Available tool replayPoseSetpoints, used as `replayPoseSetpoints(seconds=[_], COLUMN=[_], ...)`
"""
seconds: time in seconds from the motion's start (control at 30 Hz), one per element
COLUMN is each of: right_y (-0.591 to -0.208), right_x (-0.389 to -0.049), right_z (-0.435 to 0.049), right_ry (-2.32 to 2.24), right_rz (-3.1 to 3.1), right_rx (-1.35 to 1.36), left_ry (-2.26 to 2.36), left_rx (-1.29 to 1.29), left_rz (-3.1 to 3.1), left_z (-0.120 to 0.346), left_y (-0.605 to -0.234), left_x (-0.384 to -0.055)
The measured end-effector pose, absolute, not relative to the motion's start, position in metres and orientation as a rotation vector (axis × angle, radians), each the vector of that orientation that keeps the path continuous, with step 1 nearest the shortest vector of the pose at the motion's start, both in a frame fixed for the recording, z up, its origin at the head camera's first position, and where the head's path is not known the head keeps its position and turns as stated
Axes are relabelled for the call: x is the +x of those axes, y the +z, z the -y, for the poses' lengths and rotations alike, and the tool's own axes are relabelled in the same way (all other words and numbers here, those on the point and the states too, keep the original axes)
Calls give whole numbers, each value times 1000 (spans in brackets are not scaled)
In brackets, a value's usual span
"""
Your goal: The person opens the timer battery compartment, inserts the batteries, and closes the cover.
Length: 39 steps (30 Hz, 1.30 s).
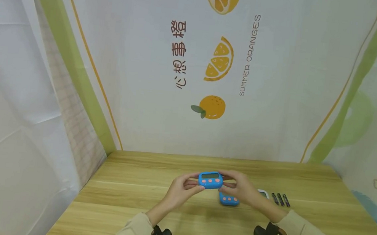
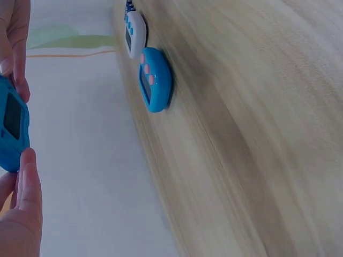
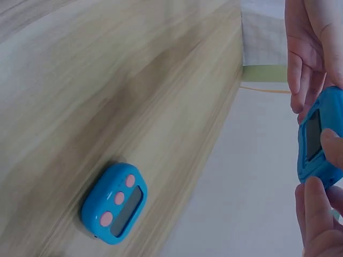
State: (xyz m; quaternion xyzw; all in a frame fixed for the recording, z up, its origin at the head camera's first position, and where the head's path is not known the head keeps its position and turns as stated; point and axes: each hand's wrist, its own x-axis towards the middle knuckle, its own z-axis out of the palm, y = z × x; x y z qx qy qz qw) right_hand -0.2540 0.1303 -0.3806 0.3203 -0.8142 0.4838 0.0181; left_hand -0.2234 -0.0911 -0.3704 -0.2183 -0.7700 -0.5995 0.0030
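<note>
A blue digital timer [image 1: 211,180] with a grey screen and pink buttons is held up above the table between both hands. My left hand [image 1: 181,188] pinches its left end, thumb at the lower edge. At the other end, my right hand [image 1: 241,186] grips it with thumb and fingers. In the right wrist view the held timer [image 3: 313,140] shows its screen, with a fingertip near it. A second blue timer [image 1: 229,200] lies on the table below the right hand, seen whole in the right wrist view.
Beyond the right forearm a white timer [image 1: 263,193] lies partly hidden; the left wrist view shows its blue buttons. Several dark batteries [image 1: 280,199] lie to its right. The wooden table [image 1: 124,199] meets a printed cloth [image 1: 259,136] at its back edge.
</note>
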Motion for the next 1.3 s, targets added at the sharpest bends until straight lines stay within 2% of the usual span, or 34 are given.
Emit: replayPoseSetpoints(seconds=[0.67, 1.07, 1.3], right_y=[-374, -373, -377], right_x=[-256, -263, -264], right_z=[-120, -121, -120], right_ry=[1388, 1666, 1783], right_rz=[2422, 2430, 2448], right_rx=[843, 814, 808], left_ry=[-1953, -1977, -2143], left_rx=[-516, -402, -402], left_rz=[2237, 2206, 2072], left_z=[83, 77, 76], left_y=[-378, -376, -389], left_x=[-230, -230, -241])
